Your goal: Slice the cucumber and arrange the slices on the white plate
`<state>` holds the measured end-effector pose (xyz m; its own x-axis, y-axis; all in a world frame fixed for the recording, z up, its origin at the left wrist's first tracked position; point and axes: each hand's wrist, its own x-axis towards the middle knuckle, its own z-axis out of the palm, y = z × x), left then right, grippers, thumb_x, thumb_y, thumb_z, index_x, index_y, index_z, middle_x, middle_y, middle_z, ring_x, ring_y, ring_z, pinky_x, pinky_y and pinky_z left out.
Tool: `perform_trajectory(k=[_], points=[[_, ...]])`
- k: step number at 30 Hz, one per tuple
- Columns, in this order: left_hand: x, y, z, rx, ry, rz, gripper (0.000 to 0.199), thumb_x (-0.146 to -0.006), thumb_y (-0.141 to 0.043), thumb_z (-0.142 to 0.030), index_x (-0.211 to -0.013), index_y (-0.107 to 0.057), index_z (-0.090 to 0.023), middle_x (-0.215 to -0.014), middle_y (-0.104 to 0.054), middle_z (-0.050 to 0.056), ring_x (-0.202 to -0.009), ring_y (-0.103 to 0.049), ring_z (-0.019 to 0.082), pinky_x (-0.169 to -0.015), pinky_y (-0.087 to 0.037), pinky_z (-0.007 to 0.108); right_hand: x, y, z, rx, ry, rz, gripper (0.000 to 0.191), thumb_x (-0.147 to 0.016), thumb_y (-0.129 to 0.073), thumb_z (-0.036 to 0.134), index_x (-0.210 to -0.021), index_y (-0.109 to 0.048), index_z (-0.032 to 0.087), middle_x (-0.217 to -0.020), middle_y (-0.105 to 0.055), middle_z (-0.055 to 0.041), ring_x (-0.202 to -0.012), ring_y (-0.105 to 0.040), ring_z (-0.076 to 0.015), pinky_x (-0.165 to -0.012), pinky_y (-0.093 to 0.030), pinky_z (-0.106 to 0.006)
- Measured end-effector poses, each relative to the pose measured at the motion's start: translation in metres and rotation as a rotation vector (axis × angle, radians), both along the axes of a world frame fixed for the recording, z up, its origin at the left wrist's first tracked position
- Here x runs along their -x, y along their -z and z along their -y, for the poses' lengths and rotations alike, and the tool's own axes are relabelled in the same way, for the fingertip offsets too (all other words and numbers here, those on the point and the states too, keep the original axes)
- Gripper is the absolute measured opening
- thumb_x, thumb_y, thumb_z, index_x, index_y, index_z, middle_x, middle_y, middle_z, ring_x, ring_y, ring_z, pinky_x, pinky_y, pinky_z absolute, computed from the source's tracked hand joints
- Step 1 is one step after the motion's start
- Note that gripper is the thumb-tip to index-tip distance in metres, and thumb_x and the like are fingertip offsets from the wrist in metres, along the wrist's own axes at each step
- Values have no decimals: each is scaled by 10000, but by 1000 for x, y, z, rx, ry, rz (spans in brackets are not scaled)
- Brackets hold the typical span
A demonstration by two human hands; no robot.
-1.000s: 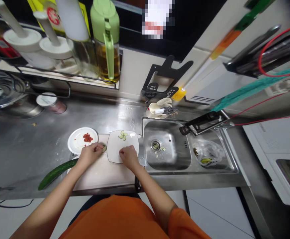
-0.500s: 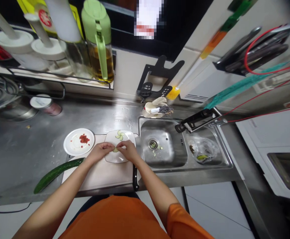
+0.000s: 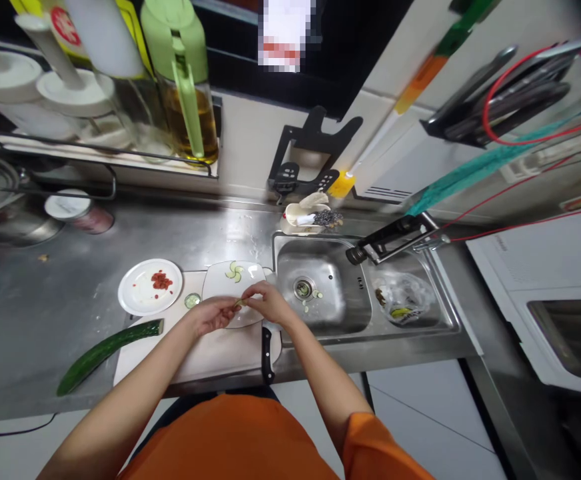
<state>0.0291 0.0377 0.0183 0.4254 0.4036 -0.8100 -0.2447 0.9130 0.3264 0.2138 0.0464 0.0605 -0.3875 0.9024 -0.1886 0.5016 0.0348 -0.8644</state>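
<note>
Pinched between the fingertips of both hands was a small pale-green slice (image 3: 240,303), with the left hand (image 3: 214,316) closed on its left side, palm partly turned up, and the right hand (image 3: 269,304) closed on its right side, knuckles up. Fingers hid much of the slice, so its full shape could not be told. Beneath the grip lay a squarish white plate (image 3: 213,287), and just beyond the grip, near the plate's far edge, green-rimmed slices (image 3: 234,271) curved outward in a pinwheel. Under the plate and on the body side of the grip was a pale cutting board (image 3: 208,357). Left of the grip, close to the left hand, another cucumber slice (image 3: 192,301) lay on the board; farther left was a round white plate (image 3: 140,299) bearing small red pieces (image 3: 161,280). Nearer the body and left of the grip, a dark green cucumber (image 3: 105,355) lay slantwise, its cut end over the board and its other end over the steel counter (image 3: 30,320). A knife with a black handle (image 3: 267,355) lay just below the right hand, at the board's right side. Right of the grip was a steel sink (image 3: 343,300), with pale scraps (image 3: 317,294) near its drain.
</note>
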Motion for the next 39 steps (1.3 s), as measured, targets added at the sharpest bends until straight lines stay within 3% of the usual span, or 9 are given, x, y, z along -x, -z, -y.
perform_trajectory(k=[5,9,15,19,26,33,39], points=[[-7,8,-2,-122,-26,-117,305,-589,-788,-193,-858,-664,-123,-718,-654,17,-532,-528,38,-498,-398,144,-13,11,-7,94,8,-7,102,-749,-599,146,-764,-699,158,-742,-675,-7,-738,-581,-119,-722,-422,-221],[-18,14,-5,-261,0,-347,270,-592,-765,-268,-800,-663,-130,-625,-634,3,-537,-537,74,-497,-366,181,-25,25,-19,101,-7,93,129,-753,-588,163,-782,-713,152,-731,-679,-14,-704,-582,-120,-693,-414,-222],[-35,17,-10,-611,278,-757,164,-651,-688,-310,-748,-691,-178,-682,-662,-10,-628,-563,117,-622,-395,232,-33,26,-35,28,-56,453,145,-754,-586,230,-824,-713,221,-786,-683,-3,-809,-576,-164,-701,-380,-258],[-44,18,-11,-717,403,-942,143,-703,-643,-332,-765,-695,-214,-713,-678,-18,-699,-595,142,-648,-395,238,-30,20,-42,7,-134,640,158,-774,-560,247,-841,-703,254,-848,-683,-18,-956,-530,-217,-767,-355,-313],[-50,16,-10,-762,450,-1016,153,-740,-607,-324,-821,-686,-222,-808,-709,1,-762,-620,168,-680,-402,251,-23,23,-47,-28,-227,735,193,-826,-510,245,-866,-699,247,-924,-678,-51,-1011,-462,-243,-815,-314,-357],[-54,14,-7,-823,491,-1088,165,-774,-567,-334,-820,-679,-222,-781,-696,4,-738,-603,169,-664,-389,257,-19,28,-42,-143,-263,801,206,-859,-473,215,-871,-678,210,-977,-670,-89,-1042,-412,-253,-801,-295,-369],[-54,18,-5,-898,508,-1113,187,-792,-544,-341,-785,-664,-199,-791,-671,26,-749,-587,169,-687,-391,264,-22,28,-27,-176,-173,822,219,-897,-447,269,-945,-651,206,-1024,-638,-102,-1063,-406,-256,-796,-303,-356]])
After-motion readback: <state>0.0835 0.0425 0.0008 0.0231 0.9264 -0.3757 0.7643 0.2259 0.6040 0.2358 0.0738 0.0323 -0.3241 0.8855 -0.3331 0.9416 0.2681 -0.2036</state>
